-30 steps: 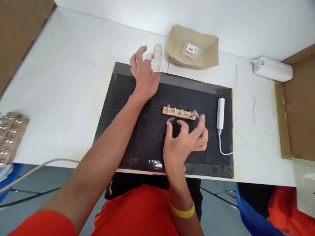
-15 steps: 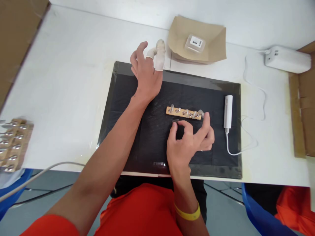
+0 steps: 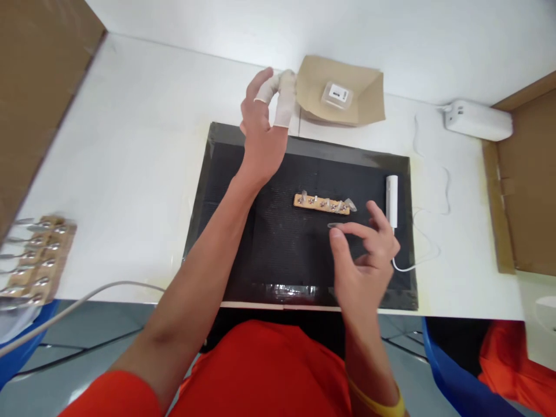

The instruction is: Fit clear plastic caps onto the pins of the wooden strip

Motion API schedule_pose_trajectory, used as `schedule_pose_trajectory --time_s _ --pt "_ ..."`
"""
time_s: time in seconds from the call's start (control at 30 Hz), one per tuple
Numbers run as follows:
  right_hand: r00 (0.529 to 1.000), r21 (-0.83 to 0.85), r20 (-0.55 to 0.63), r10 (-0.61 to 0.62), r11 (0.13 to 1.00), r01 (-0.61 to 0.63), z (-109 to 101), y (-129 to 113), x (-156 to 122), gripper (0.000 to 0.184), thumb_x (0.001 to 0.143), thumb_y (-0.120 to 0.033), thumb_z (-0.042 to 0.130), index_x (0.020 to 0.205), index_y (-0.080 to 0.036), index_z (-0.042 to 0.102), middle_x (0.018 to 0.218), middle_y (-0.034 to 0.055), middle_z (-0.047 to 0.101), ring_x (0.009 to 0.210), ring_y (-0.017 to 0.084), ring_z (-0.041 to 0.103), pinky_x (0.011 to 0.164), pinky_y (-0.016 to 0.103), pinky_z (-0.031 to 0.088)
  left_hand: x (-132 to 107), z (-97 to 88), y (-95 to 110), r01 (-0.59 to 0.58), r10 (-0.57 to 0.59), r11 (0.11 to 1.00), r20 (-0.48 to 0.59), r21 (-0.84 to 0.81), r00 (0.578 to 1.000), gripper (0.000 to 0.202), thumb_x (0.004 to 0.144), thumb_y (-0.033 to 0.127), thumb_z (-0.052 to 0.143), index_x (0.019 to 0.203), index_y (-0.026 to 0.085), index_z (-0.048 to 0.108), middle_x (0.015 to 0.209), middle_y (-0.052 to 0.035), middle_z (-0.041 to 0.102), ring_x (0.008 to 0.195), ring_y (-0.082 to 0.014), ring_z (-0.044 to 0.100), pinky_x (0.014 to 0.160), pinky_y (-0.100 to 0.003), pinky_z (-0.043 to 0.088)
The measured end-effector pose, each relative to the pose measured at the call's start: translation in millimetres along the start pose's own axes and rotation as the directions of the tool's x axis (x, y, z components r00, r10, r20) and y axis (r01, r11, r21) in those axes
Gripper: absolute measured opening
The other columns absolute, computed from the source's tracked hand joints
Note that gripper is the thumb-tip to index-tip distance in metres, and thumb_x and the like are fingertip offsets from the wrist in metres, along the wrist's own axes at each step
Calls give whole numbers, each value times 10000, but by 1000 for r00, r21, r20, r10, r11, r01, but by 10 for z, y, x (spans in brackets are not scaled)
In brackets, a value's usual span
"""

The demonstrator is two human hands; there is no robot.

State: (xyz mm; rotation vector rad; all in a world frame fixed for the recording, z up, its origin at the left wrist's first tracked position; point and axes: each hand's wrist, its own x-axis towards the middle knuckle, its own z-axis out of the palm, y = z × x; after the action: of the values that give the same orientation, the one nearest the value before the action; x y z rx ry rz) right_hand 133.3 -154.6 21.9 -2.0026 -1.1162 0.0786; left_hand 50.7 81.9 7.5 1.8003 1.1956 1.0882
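Observation:
My left hand is raised at the far edge of the black mat, beside the cardboard tray. Pale rubber covers sit on its thumb and index finger, whose tips are pinched together; anything between them is too small to make out. My right hand grips a small, thin greyish piece between thumb and index finger, its other fingers spread. Just beyond that piece lies a narrow wooden strip with a row of shiny metal fittings and several small translucent pieces standing or leaning on it.
A brown cardboard tray at the back holds a clear, labelled plastic box. On the right are a white stick-shaped device with a cable and a white power block. Wooden blocks with metal spoon-like parts stand at left.
My right hand has shifted to the right with the thin piece, away from the wooden strip. The left thumb and index finger have come closer to the cardboard tray. The camera view has moved slightly.

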Motion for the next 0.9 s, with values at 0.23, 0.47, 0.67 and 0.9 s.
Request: schedule_pose_trajectory --time_s 0.23,0.47,0.67,0.9 --pt "887 430 460 43 863 -265 -506 -67 298 71 945 -332 702 894 -283 704 1562 37 602 1503 303 506 1192 536 440 -1003 -855 794 -336 305 942 469 -17 829 623 926 363 805 1487 307 538 1625 -47 470 1554 -312 385 1313 -540 361" --pt "636 407 768 -75 824 -394 -597 -148 262 108 853 -332 755 766 -272 732 1496 32 663 1483 317 524 1192 546 435 -1865 -973 875 -476 364 861 435 179 824 633 900 400 828 1459 432 531 1590 -67 541 1433 -362 489 1184 -656 426" --pt "620 440 766 -168 841 -315 -811 -31 115 67 863 -323 740 804 -294 753 1539 5 622 1454 297 539 1169 553 456 -2087 -888 1037 -547 454 809 362 213 814 394 959 305 769 1305 389 602 1445 -66 662 1360 -319 538 1103 -597 478" --pt "610 468 774 -170 801 -372 -976 44 30 135 851 -428 779 836 -296 757 1526 18 626 1494 305 486 1213 573 388 -2168 -827 1212 -637 540 735 366 234 758 248 949 261 799 1155 303 665 1383 -72 709 1320 -305 582 1048 -539 442"
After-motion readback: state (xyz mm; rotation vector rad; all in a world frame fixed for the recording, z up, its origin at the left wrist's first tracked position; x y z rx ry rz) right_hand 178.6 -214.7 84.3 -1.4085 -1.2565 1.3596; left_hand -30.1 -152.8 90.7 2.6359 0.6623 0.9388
